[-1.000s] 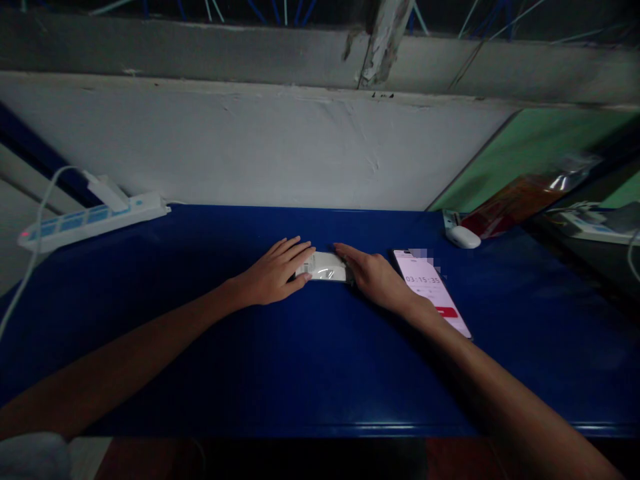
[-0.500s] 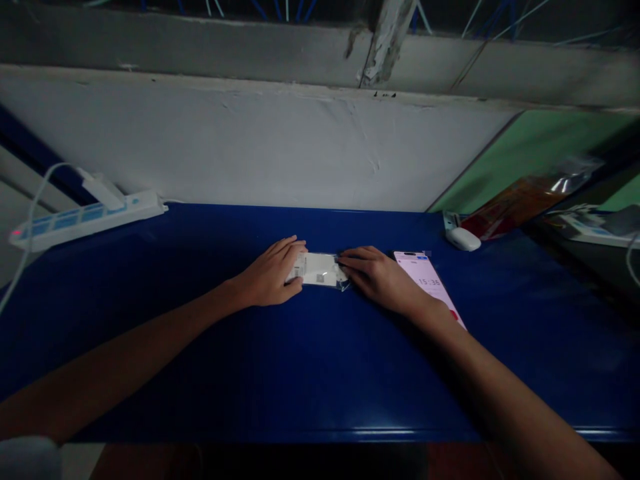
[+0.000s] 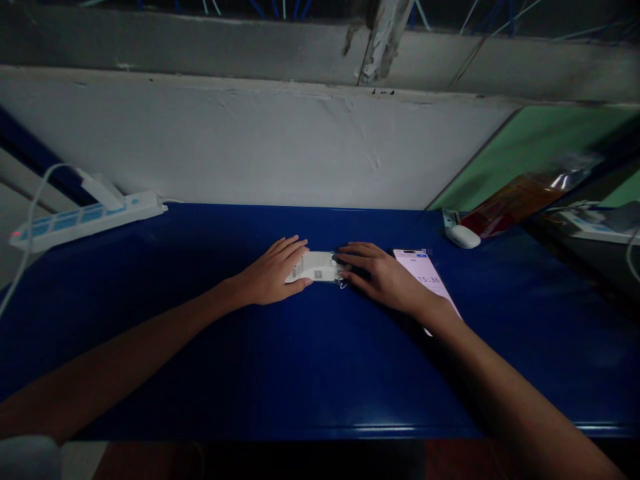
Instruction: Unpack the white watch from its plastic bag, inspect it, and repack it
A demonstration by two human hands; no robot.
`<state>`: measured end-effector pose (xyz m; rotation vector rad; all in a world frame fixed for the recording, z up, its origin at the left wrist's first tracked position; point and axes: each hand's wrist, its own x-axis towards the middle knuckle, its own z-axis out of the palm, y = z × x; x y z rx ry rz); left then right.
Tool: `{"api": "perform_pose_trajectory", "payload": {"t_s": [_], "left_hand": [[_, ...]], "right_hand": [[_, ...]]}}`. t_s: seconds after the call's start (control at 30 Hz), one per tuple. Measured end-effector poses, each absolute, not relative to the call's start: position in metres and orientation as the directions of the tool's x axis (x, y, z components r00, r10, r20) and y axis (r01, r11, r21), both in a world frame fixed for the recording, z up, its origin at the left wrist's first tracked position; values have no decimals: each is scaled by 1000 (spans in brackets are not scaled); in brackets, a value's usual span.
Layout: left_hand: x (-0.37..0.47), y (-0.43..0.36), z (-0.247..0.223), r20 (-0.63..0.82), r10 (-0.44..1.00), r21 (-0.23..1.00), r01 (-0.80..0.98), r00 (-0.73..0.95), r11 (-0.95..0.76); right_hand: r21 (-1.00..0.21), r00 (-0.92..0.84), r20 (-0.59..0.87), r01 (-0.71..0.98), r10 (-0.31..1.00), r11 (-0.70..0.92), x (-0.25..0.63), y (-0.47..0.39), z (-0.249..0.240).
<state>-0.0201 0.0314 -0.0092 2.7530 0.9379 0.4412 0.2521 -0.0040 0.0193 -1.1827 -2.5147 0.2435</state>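
Packet [image 3: 320, 267] lies on the counter [image 3: 300, 373], lengthwise between the hands: white, printed marks near its left end, small square code, clear film at the right end. Left hand [image 3: 270, 277] covers the left end, fingers over the top, thumb along the near edge; a loose grasp by the look of it. Right hand [image 3: 383, 277] at the film end, fingers bent and touching; cannot tell whether they pinch it or only press.

Handling, as judged: left palm low and light, enough to stop sliding without creasing. Right fingertips want film alone, moved in small, level motions; a sharp tug could twist the packet or tear the film.

Surface: smooth, blue, faintly glossy, likely slippery. Phone [image 3: 420, 270], lit, partly under the right forearm; worth minding that elbow. White rounded object [image 3: 463, 237] and reddish bag [image 3: 520, 200] far right. Power strip [image 3: 85, 223] far left, plug in. Pale wall [image 3: 280, 147] behind, green panel [image 3: 530, 140] right. Dim light.
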Motion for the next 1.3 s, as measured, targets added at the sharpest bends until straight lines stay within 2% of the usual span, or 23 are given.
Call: {"api": "perform_pose_trajectory", "payload": {"t_s": [0.23,0.53,0.7,0.93,1.3], "left_hand": [[-21,32,-7,230,600,311,526,767,-792],[-22,32,-10,256,573,298,500,779,-813],[-22,33,-13,291,556,294,481,778,-826],[-22,32,-9,301,543,315,455,784,-833],[-21,31,-9,297,542,303,460,786,-834]], "right_hand": [[-333,-559,255,715,789,614,250,-5,14],[-302,-561,297,712,772,634,246,-6,9],[-266,-589,275,713,760,649,259,0,20],[-348,-591,215,697,777,627,279,6,26],[-352,-505,280,737,817,576,249,-5,14]]}}
